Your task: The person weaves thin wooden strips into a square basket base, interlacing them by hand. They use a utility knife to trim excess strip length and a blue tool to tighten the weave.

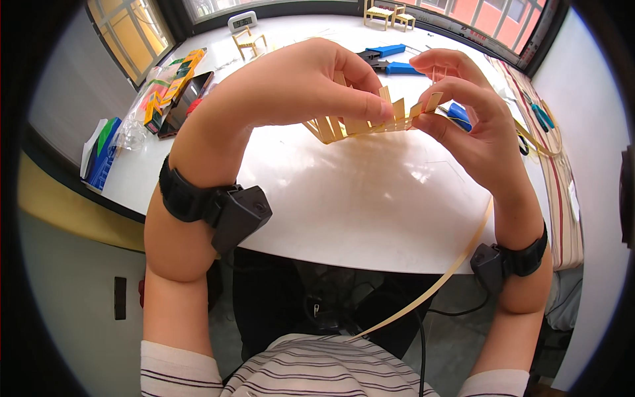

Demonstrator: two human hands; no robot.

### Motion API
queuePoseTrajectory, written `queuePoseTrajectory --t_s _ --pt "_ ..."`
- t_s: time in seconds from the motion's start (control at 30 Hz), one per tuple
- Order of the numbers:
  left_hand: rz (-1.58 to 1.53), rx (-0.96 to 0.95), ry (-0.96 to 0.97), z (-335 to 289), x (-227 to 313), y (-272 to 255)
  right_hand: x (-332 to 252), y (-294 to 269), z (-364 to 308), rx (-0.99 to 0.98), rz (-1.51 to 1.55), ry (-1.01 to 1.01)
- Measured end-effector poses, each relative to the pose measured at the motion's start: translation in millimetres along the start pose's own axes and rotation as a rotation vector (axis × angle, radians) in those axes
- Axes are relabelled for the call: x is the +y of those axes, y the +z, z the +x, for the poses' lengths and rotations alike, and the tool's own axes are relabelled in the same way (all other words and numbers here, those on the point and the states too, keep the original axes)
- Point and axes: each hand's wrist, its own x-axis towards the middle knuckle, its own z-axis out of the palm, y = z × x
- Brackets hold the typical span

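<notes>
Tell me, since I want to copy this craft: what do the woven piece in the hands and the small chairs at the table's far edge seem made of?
Woven piece: thin, flat, pale yellow strips, matte, probably wood veneer or bamboo. Small chairs: light unpainted wooden sticks, it seems.

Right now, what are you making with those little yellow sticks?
A person holds a small woven piece of thin pale wooden strips up over the white table with both hands. The left hand pinches it from above, and the right hand grips its right end. One long strip trails down past the right wrist. Blue-handled pliers and tiny wooden chairs sit farther back on the table.
</notes>
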Motion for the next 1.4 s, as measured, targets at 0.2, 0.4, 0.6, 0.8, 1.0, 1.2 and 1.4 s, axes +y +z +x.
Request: queuePoseTrajectory --t_s 0.2,0.4,0.6,0.8,1.0,1.2,1.4 --pt "-0.031 -0.05 -0.041 0.5 -0.9 -3.3 -0.1 0.8 0.2 -0.005 -0.02 -0.022" --pt "0.024 -0.03 0.068 1.4 -7.0 -1.2 -1.3 0.7 2.1 -0.012 -0.049 -0.019" --pt "0.182 -0.086 0.033 3.4 -4.8 7.2 0.9 -3.2 0.3 -0.179 -0.28 -0.105" --pt "0.392 -0.049 0.098 5.7 -21.6 24.5 -14.0 -3.9 -3.7 -0.422 -0.308 -0.036" --pt "0.458 -0.036 0.094 6.9 -22.5 31.9 -14.0 5.1 -7.8 -0.426 -0.277 -0.003" --pt "0.433 -0.07 0.066 5.3 -25.5 30.5 -13.6 16.7 -10.0 -0.434 -0.236 -0.008" --pt "0.533 -0.109 0.076 2.1 -19.6 30.0 -2.2 -5.1 -3.3 -0.191 -0.302 0.008"
